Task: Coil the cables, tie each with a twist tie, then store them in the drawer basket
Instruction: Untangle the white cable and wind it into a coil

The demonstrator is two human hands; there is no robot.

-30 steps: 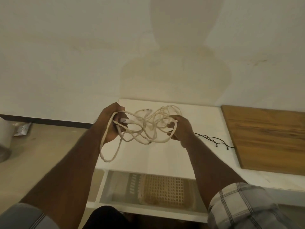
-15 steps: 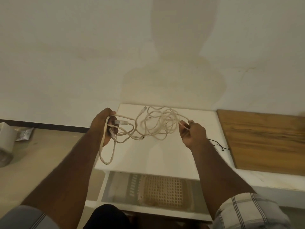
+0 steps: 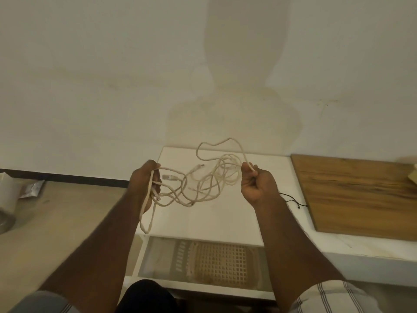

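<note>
A tangled cream cable (image 3: 204,181) hangs between my hands above the white cabinet top (image 3: 225,218). My left hand (image 3: 144,184) grips several strands, and one long loop droops below it past the cabinet's front edge. My right hand (image 3: 256,185) pinches a single strand that arcs up and back toward the wall. Two clear plug ends show inside the tangle. Below, the open drawer holds a cream lattice basket (image 3: 218,260). Thin black twist ties (image 3: 291,199) lie on the cabinet top behind my right wrist.
A wooden board (image 3: 361,195) lies on the cabinet top at the right. On the floor at the far left stand a white roll (image 3: 6,199) and a small foil packet (image 3: 32,188). A plain wall rises close behind the cabinet.
My hands have drawn apart, the right one moving right and pulling one strand out of the tangle into a raised arc. The left hand keeps its hold on the bundle.
</note>
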